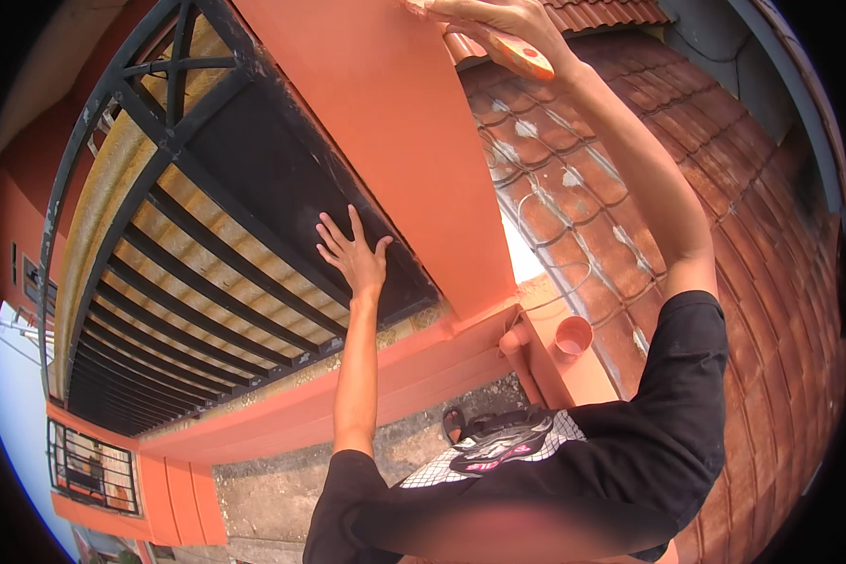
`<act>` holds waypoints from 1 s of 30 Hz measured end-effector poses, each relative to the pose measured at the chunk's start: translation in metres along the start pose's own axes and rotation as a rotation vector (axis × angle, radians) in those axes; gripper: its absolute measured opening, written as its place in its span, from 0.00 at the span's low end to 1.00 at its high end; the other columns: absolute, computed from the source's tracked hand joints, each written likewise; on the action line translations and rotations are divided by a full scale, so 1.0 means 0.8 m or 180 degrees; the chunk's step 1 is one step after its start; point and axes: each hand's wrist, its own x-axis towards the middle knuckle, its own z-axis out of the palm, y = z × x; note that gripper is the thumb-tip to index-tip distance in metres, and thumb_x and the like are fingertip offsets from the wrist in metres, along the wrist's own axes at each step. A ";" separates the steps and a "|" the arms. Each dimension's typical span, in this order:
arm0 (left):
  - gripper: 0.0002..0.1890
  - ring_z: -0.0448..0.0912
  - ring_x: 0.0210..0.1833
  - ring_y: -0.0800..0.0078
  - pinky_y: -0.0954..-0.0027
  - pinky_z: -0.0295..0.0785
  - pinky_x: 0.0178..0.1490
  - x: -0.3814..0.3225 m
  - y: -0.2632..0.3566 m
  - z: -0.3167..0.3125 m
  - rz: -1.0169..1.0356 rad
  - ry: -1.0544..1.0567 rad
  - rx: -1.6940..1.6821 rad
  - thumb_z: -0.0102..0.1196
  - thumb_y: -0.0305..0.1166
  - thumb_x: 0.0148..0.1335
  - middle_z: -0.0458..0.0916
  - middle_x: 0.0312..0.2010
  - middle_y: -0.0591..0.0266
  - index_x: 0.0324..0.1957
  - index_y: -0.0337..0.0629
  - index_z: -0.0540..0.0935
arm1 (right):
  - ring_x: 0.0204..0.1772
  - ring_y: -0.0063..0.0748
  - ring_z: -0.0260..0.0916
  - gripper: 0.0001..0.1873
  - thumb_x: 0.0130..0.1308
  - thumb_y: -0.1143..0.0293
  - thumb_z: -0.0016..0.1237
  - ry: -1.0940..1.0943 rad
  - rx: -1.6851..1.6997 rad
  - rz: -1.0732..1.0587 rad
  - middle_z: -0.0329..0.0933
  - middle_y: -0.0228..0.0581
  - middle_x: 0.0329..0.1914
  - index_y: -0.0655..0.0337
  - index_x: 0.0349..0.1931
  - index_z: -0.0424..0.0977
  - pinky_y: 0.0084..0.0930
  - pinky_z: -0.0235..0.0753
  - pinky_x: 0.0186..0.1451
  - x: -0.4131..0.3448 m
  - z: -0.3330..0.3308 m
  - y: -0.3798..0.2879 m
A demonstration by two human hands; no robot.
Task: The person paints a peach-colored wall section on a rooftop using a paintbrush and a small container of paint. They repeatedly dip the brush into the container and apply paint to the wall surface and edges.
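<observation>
My right hand (525, 25) grips a paintbrush (518, 55) by its paint-smeared orange handle at the top of the view. The bristle end lies against the upper part of an orange-painted pillar (402, 134), blurred and partly cut off by the picture's edge. With fingers spread, my left hand (358, 259) rests flat on the black metal panel (268, 155) of a railing, left of the pillar. Nothing is held in it. An orange cup (573, 337) with paint-coloured liquid stands on the orange ledge (589, 384) by the pillar's foot.
Black railing bars (204, 282) run to the left, with yellowish corrugated sheeting (254, 257) behind them. A tiled roof (740, 233) slopes away on the right, where a loose cable (529, 211) lies. Below the ledge are an orange pipe (515, 340) and rough concrete (268, 486).
</observation>
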 end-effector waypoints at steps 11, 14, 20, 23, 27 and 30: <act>0.52 0.32 0.85 0.37 0.27 0.36 0.78 0.001 -0.002 0.001 -0.0017 0.0058 -0.0025 0.69 0.53 0.61 0.29 0.83 0.39 0.82 0.56 0.56 | 0.48 0.52 0.83 0.13 0.70 0.66 0.55 -0.2216 0.0763 0.1015 0.86 0.44 0.46 0.58 0.52 0.84 0.43 0.82 0.51 -0.174 0.033 -0.074; 0.52 0.31 0.85 0.37 0.27 0.36 0.78 0.001 -0.003 0.000 -0.0009 0.0072 -0.0048 0.69 0.53 0.61 0.29 0.83 0.40 0.82 0.57 0.55 | 0.49 0.47 0.84 0.14 0.70 0.66 0.57 -0.1740 0.0375 0.0798 0.87 0.42 0.48 0.60 0.52 0.84 0.40 0.82 0.50 -0.097 0.023 -0.046; 0.52 0.32 0.85 0.38 0.28 0.37 0.79 0.001 -0.001 -0.001 -0.0046 0.0050 -0.0040 0.69 0.54 0.61 0.30 0.83 0.40 0.82 0.57 0.56 | 0.49 0.38 0.85 0.14 0.69 0.69 0.58 0.0322 0.0409 -0.0101 0.87 0.35 0.50 0.54 0.54 0.84 0.30 0.85 0.53 0.018 0.003 -0.009; 0.52 0.32 0.85 0.37 0.28 0.37 0.78 0.001 -0.001 -0.001 -0.0009 0.0082 -0.0030 0.68 0.54 0.61 0.30 0.83 0.40 0.82 0.57 0.55 | 0.53 0.38 0.84 0.15 0.70 0.68 0.56 0.0532 -0.0814 -0.0169 0.86 0.34 0.53 0.51 0.55 0.84 0.30 0.86 0.53 -0.018 0.022 -0.010; 0.52 0.32 0.85 0.37 0.27 0.36 0.78 0.002 -0.002 0.001 0.0029 0.0095 -0.0018 0.68 0.55 0.61 0.30 0.83 0.39 0.82 0.58 0.54 | 0.63 0.46 0.78 0.21 0.62 0.70 0.55 -0.0279 -0.1081 -0.0389 0.78 0.42 0.61 0.51 0.57 0.77 0.36 0.84 0.61 -0.164 0.105 -0.056; 0.53 0.31 0.84 0.36 0.26 0.36 0.78 0.002 -0.004 0.003 0.0018 0.0045 0.0002 0.68 0.56 0.61 0.28 0.83 0.39 0.82 0.58 0.54 | 0.68 0.46 0.74 0.20 0.62 0.72 0.52 -0.1050 -0.0689 -0.0260 0.75 0.45 0.62 0.52 0.56 0.73 0.36 0.83 0.63 -0.286 0.148 -0.119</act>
